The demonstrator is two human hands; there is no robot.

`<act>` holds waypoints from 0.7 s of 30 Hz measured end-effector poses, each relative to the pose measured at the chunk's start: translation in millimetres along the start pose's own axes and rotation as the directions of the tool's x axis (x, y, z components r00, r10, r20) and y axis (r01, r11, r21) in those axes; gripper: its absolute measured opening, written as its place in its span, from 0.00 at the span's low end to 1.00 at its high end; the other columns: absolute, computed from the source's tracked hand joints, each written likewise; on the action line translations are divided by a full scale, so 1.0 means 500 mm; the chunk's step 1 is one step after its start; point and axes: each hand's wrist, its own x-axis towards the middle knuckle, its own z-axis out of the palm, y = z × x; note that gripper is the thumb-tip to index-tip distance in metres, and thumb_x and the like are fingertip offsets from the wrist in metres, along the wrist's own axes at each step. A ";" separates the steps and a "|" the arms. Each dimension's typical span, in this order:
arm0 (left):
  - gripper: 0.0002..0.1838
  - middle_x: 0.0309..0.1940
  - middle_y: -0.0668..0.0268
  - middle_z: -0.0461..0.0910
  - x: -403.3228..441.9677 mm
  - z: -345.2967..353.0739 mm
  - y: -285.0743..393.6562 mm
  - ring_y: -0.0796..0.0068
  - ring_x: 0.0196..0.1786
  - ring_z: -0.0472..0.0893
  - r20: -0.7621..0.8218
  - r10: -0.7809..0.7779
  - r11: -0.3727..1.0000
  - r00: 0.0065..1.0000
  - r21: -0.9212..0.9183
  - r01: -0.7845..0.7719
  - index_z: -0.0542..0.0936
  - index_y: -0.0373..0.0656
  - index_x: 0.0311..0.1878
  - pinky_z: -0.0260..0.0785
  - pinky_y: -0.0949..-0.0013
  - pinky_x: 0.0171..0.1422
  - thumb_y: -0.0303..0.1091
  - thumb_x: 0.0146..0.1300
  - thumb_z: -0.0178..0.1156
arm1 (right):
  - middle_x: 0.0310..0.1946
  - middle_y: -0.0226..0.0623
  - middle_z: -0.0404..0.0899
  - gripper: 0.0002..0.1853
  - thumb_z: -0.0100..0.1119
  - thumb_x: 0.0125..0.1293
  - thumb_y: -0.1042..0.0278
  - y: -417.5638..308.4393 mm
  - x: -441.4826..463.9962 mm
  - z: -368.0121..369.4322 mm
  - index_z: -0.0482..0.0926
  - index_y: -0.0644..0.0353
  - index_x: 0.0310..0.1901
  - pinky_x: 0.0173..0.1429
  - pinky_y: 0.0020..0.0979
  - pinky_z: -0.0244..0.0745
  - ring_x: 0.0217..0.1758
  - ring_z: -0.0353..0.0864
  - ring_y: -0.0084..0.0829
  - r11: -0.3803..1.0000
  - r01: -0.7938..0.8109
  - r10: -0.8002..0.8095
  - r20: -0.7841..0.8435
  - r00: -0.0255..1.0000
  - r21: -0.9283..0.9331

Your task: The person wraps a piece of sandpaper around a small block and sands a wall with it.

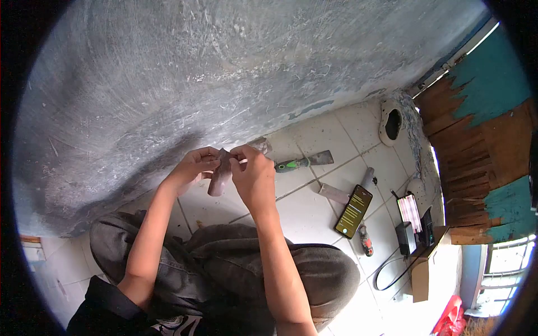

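A curled, brownish-grey sheet of sandpaper point(219, 182) is held up between both hands, in front of the wall. My left hand point(197, 164) pinches its upper left edge. My right hand point(250, 167) grips the upper right side, fingers bent round the edge. Just beyond the right hand lies a putty knife point(291, 165) with a green and black handle, flat on the tiles. Partly hidden behind that hand is a worn, pinkish-grey piece point(262, 145) on the floor by the wall.
The scuffed grey wall point(224, 73) rises ahead. On the white tiled floor point(280, 215) lie a lit phone point(353, 213), a pinkish-grey strip point(334, 193) and a red-and-black tool point(366, 242). At right are a clog point(385, 124), a cardboard box point(421, 280), a black cable point(381, 275) and a red bag point(450, 317).
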 end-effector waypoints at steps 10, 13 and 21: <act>0.15 0.36 0.68 0.80 -0.005 0.005 0.000 0.79 0.40 0.79 -0.012 0.022 0.996 1.000 0.085 -0.021 0.73 0.44 0.43 0.73 0.72 0.45 0.37 0.56 0.65 | 0.28 0.45 0.82 0.06 0.60 0.51 0.77 -0.002 -0.001 -0.001 0.80 0.67 0.33 0.37 0.31 0.77 0.30 0.84 0.38 0.997 0.039 -0.042 -0.049 0.998 -0.062; 0.14 0.36 0.69 0.80 -0.005 0.008 -0.001 0.79 0.40 0.79 -0.021 -0.017 0.993 1.000 0.115 0.019 0.73 0.45 0.41 0.73 0.71 0.46 0.35 0.55 0.65 | 0.27 0.45 0.82 0.07 0.61 0.50 0.77 -0.006 -0.001 -0.005 0.81 0.67 0.32 0.38 0.31 0.77 0.30 0.84 0.38 0.998 -0.010 0.009 -0.010 1.000 -0.054; 0.14 0.35 0.69 0.80 -0.006 0.012 0.017 0.77 0.41 0.80 -0.099 -0.050 0.983 0.994 0.172 0.066 0.72 0.47 0.41 0.71 0.70 0.47 0.34 0.54 0.66 | 0.26 0.46 0.82 0.06 0.56 0.55 0.77 -0.004 0.000 -0.002 0.81 0.65 0.33 0.38 0.30 0.77 0.31 0.84 0.36 0.999 -0.022 0.022 0.013 1.000 -0.024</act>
